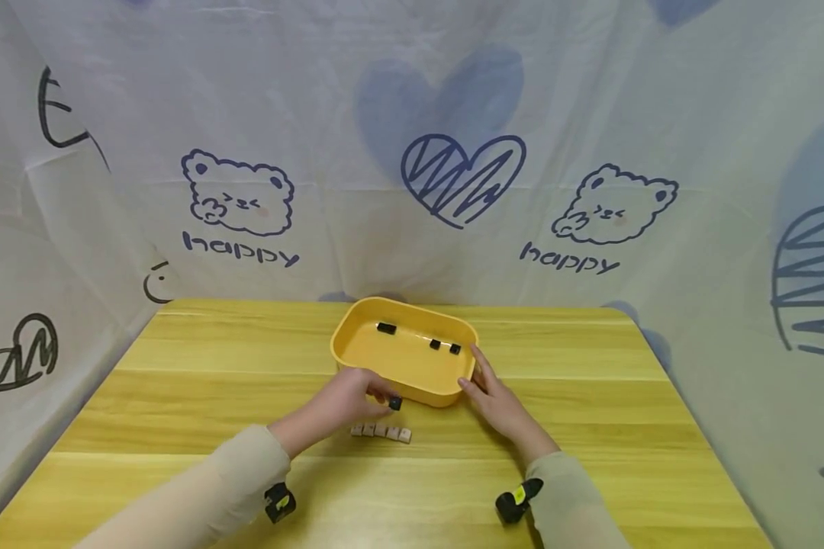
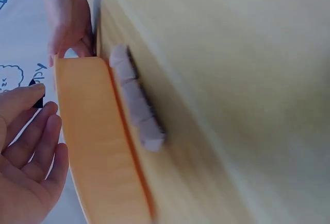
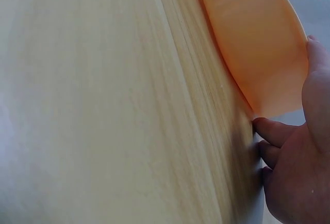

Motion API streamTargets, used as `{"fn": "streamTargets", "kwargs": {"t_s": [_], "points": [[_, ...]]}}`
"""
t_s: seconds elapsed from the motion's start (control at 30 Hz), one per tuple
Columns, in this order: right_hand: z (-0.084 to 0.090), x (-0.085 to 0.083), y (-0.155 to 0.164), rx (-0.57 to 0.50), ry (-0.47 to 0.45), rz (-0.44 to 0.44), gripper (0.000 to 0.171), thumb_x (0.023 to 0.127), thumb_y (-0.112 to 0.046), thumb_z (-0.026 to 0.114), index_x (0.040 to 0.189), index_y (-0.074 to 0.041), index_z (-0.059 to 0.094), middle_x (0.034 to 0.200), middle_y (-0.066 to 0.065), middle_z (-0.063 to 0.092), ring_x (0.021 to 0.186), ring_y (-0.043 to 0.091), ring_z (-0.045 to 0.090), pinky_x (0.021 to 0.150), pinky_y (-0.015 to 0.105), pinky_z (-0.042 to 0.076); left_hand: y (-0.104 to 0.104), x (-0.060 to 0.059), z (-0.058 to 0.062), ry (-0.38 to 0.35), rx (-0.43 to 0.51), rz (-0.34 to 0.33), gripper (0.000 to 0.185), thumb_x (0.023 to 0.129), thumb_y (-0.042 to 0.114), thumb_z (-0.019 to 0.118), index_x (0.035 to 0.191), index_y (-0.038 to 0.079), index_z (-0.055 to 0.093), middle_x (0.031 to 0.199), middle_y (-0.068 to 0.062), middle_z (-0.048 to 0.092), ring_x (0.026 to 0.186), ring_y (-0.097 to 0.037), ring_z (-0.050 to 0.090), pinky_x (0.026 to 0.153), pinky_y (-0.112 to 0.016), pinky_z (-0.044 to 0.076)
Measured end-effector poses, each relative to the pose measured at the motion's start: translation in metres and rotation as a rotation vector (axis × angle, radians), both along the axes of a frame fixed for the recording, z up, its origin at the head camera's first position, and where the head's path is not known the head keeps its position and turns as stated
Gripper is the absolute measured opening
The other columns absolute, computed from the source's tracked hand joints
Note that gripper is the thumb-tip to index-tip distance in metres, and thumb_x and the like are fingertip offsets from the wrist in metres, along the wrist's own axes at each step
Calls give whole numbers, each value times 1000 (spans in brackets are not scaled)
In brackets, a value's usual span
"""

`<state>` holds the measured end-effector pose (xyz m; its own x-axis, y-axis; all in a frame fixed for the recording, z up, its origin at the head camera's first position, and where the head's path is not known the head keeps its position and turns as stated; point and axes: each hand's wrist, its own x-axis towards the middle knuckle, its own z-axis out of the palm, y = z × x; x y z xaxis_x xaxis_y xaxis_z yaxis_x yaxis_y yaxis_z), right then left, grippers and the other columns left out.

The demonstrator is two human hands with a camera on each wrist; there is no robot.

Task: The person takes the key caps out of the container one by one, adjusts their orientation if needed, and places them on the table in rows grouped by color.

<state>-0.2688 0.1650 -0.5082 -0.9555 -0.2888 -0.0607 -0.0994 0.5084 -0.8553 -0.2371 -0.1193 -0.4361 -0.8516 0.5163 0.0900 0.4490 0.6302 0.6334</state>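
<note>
Fingers, left: left hand point(image 1: 346, 400) pinches a small black piece point(image 1: 395, 403) between thumb and fingertips, right at the near wall of the yellow tray point(image 1: 384, 358). In the left wrist view the thumb and index close on that dark bit while the other fingers point(image 2: 38, 149) lie loosely curled under it.

Fingers, right: right hand point(image 1: 497, 400) rests against the tray's right near corner, fingers fairly straight and together, thumb on the near side. Looks like it's there to brace the tray so it doesn't slide, though that's my read. From the right wrist view the fingertips point(image 3: 270, 131) sit at the foot of the tray wall on the table point(image 1: 590, 427).

Black piece: just past the left fingertips, low, beside the tray's outer wall, not inside it.

Pale row: a line of small light cubes point(image 1: 381, 431) sits right below the left fingers, laid edge to edge, tidy, probably sorted on purpose.

Inside the tray: three more black pieces point(image 1: 434, 344), well beyond both sets of fingers, along the far wall.

Backdrop: cloth with bears and hearts point(image 1: 463, 179) behind everything.
</note>
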Motion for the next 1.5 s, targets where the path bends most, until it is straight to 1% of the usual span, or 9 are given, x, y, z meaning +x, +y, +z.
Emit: {"fn": "streamTargets", "kwargs": {"t_s": [0.1, 0.27, 0.37, 0.5, 0.63, 0.77, 1.0, 1.17, 1.5], "points": [[0, 0, 0, 2, -5, 2, 75, 100, -47, 49, 157, -34, 3, 152, 18, 31, 140, 31, 30, 113, 54, 18, -9, 9, -5, -2, -28, 10, 18, 81, 8, 79, 98, 9, 77, 89, 3, 71, 83, -16, 65, 74, -32, 53], [2, 0, 1, -2, -5, -10, 74, 100, -46, 49, 157, -35, 3, 152, 20, 31, 139, 33, 31, 113, 54, 19, -20, 18, -12, 88, -72, -13, 18, 78, 8, 80, 95, 8, 77, 89, 3, 69, 81, -15, 63, 72, -30, 52], [4, -1, 1, -3, 0, -7, 74, 100, -47, 49, 157, -36, 3, 152, 19, 31, 140, 32, 30, 113, 53, 19, -26, 22, -17, 122, -81, -1, 18, 76, 5, 81, 93, 6, 77, 87, 3, 67, 78, -13, 61, 70, -28, 52], [5, -2, 0, -1, 12, 3, 75, 100, -49, 48, 157, -33, 3, 152, 20, 30, 140, 32, 30, 113, 53, 19, -34, 26, -26, 107, -96, 21, 18, 73, 3, 81, 90, 5, 77, 82, 4, 65, 72, -7, 57, 65, -25, 51], [5, -2, 1, 1, 26, 5, 74, 101, -47, 47, 158, -29, 3, 152, 21, 31, 139, 34, 30, 113, 54, 18, -40, 28, -33, 97, -111, 29, 18, 72, 2, 82, 89, 3, 76, 79, 4, 65, 70, -5, 55, 64, -25, 50], [5, -2, 1, 9, 16, -3, 74, 100, -48, 47, 158, -31, 3, 152, 20, 31, 139, 32, 30, 113, 54, 19, -44, 30, -38, 99, -115, 44, 18, 70, 0, 82, 86, 4, 74, 76, 4, 64, 69, -6, 56, 64, -25, 51], [1, -2, 0, 8, 16, -8, 74, 101, -42, 49, 158, -29, 3, 152, 19, 32, 140, 31, 30, 113, 52, 20, -46, 33, -42, 112, -166, 33, 19, 69, 1, 84, 84, 5, 74, 77, 3, 65, 68, -7, 55, 62, -24, 49], [1, -1, -1, 11, 6, -14, 74, 101, -42, 50, 158, -31, 3, 151, 18, 33, 140, 31, 30, 113, 53, 19, -44, 36, -45, 123, -212, 35, 19, 70, 5, 86, 84, 7, 74, 79, 3, 66, 70, -8, 56, 63, -26, 49], [-1, 0, -2, -1, 1, -6, 75, 100, -45, 50, 158, -32, 3, 152, 18, 33, 140, 30, 30, 113, 52, 19, -42, 37, -48, 136, -220, 12, 18, 71, 7, 86, 84, 8, 74, 77, 5, 64, 68, -5, 53, 62, -25, 48]]}}
